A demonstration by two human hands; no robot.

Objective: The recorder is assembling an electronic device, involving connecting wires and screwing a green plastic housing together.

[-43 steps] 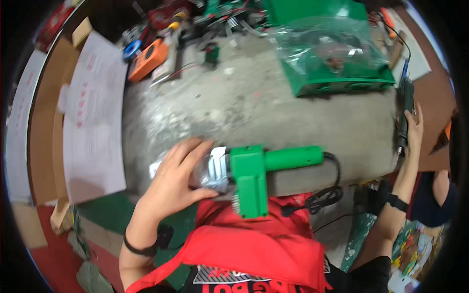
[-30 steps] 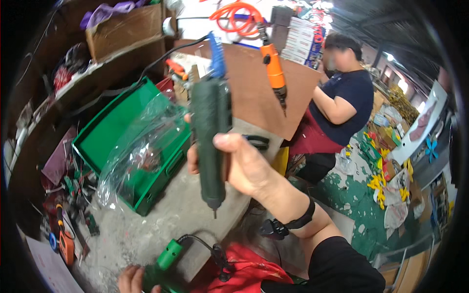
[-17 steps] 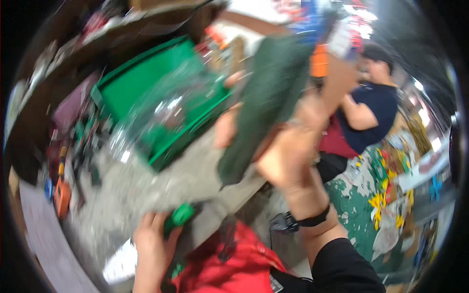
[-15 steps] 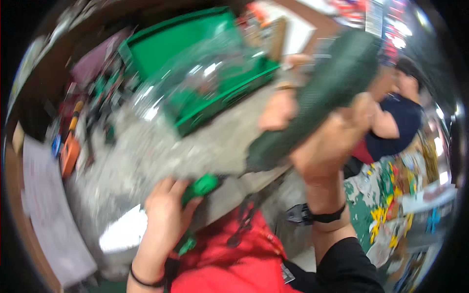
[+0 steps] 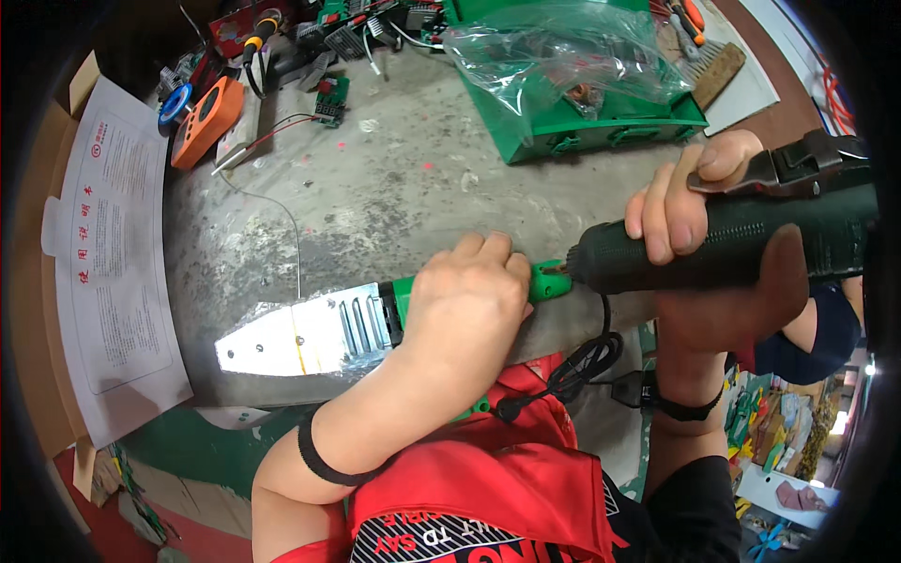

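Note:
My left hand (image 5: 474,291) is closed over the green handle of a plastic pipe welder (image 5: 361,324). Its flat silver heating plate points left, with small holes, a vented section and a thin yellow band. Clear film seems to wrap the plate. My right hand (image 5: 671,211) grips a thick dark power screwdriver (image 5: 751,239), with fingers over the top and palm beneath. The screwdriver lies almost level, its ribbed nose at the handle's right end. Whether its bit sits in a screw there is hard to see. A black cord (image 5: 587,366) hangs below the handle.
Beyond my hands stands a green case (image 5: 601,141) with clear plastic bags. An orange meter (image 5: 206,122), a small circuit board (image 5: 330,100) and wires lie at the far left. A printed sheet (image 5: 122,253) lines a cardboard box at left. Another person (image 5: 812,333) is at right.
The power screwdriver has swung from a steep tilt to nearly level, its nose now at the green handle. My left hand has moved right and farther from me. The whole view has turned.

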